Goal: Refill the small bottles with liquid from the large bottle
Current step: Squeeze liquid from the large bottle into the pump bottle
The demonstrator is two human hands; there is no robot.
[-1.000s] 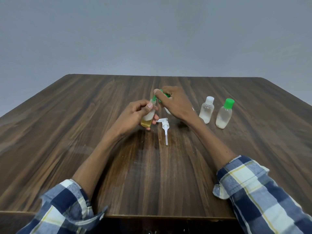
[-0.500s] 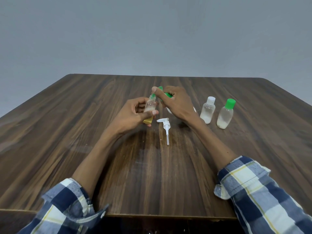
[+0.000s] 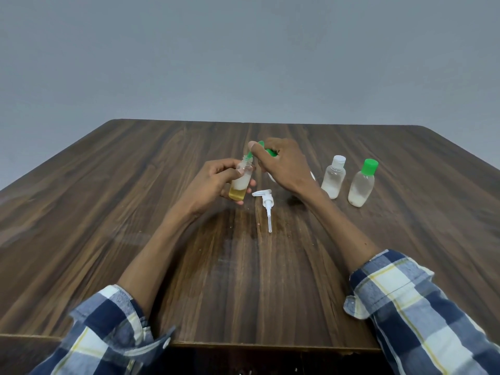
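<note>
At the lower left of the frame a blue, white and yellow checked sleeve (image 3: 102, 339) ends below the elbow, and the bare forearm runs up toward the middle of the dark wooden tabletop (image 3: 108, 212). The left hand (image 3: 216, 182) sits just left of centre, raised off the wood, with its fingers and thumb curled round a small clear bottle (image 3: 240, 182). This small bottle is uncapped and stands nearly upright in the grip; it holds a yellow layer at the bottom with a white layer above it.

At the open neck of that bottle is a green piece (image 3: 250, 155), pinched by the thumb and fingers of the right hand (image 3: 284, 166), which comes in from the right and curls over a mostly hidden white and green container (image 3: 270, 152). Whether the green piece is a funnel or a spout cannot be told.

Below and between the two hands, a white pump head (image 3: 266, 204) lies flat on the tabletop, its dip tube pointing toward the bottom of the frame.

Right of the right hand stand two more small bottles, side by side and apart from each other: a white-capped bottle (image 3: 334, 177) and, further right, a green-capped bottle (image 3: 362, 186). Each is clear with white liquid in its lower part.

The right forearm slopes down to a second checked sleeve (image 3: 422, 315) at the lower right.
</note>
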